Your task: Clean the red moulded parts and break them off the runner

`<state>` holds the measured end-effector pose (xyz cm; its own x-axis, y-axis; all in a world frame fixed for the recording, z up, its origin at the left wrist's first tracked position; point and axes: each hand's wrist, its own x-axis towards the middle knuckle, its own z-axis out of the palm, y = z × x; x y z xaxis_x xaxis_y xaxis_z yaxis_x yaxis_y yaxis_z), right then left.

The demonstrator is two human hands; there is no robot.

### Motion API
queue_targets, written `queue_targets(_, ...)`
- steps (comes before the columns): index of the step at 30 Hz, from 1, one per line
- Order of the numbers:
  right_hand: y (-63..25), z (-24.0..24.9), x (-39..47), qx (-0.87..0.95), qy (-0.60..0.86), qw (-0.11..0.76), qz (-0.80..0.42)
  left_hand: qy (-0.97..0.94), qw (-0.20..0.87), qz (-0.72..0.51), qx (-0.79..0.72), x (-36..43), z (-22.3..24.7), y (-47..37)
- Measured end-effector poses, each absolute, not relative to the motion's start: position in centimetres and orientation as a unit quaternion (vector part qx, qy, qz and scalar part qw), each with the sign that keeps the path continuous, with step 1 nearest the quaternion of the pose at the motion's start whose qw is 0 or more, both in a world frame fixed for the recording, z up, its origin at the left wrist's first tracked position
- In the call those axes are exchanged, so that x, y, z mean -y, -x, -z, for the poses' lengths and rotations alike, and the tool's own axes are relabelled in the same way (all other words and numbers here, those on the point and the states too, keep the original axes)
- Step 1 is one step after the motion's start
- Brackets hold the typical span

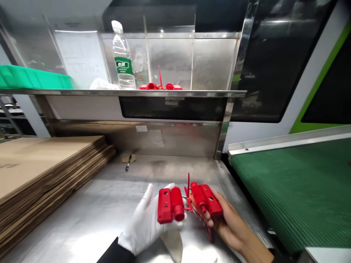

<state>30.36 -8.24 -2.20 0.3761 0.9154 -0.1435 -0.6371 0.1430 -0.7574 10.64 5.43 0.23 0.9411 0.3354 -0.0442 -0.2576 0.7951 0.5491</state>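
My left hand (144, 223), in a white glove, holds a red moulded plastic part (170, 205) with a flat block and a round cap. My right hand (223, 221), bare, grips a second red part (206, 198) of the same shape. A thin red sprue (188, 188) still runs between and above the two parts, and a red runner hangs below my right hand. Both hands are low over the steel table (109, 204), close together, near its front edge.
A stack of flat cardboard sheets (46, 168) fills the left. A dark pen-like tool (128, 163) lies at the back. On the shelf stand a water bottle (122, 56), a green tray (33, 77) and another red moulded piece (160, 86). A green conveyor belt (296, 190) runs on the right.
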Motion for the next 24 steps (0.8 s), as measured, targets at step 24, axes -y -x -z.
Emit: queue_targets(24, -30.3, 2.3, 8.5, 0.131, 0.336, 0.722, -0.590, -0.166, 0.934, -0.274, -0.158, -6.0, 0.8, -10.9)
